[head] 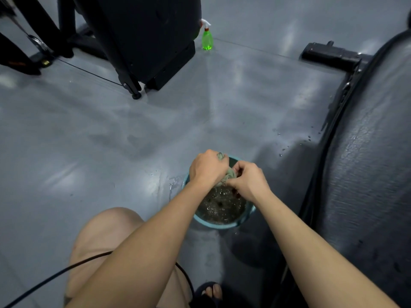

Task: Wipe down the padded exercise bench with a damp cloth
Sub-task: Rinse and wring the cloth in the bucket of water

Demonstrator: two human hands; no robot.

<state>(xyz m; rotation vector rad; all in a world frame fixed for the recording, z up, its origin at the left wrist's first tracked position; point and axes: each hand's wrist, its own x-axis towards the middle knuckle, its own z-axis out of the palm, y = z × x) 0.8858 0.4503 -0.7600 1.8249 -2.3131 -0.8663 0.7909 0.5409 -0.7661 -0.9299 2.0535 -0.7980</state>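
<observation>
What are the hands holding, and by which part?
Both grip the bunched pale-green cloth: left hand its far end, right hand its near end, over the teal plastic bucket.

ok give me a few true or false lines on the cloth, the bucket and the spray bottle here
1. The left hand and right hand both grip the cloth above the bucket. True.
2. The bucket is dry. False: it holds water.
3. The spray bottle stands on the padded bench. False: it stands on the floor by the black machine.
4. Water drops lie on the floor beside the padded bench. True.
</observation>
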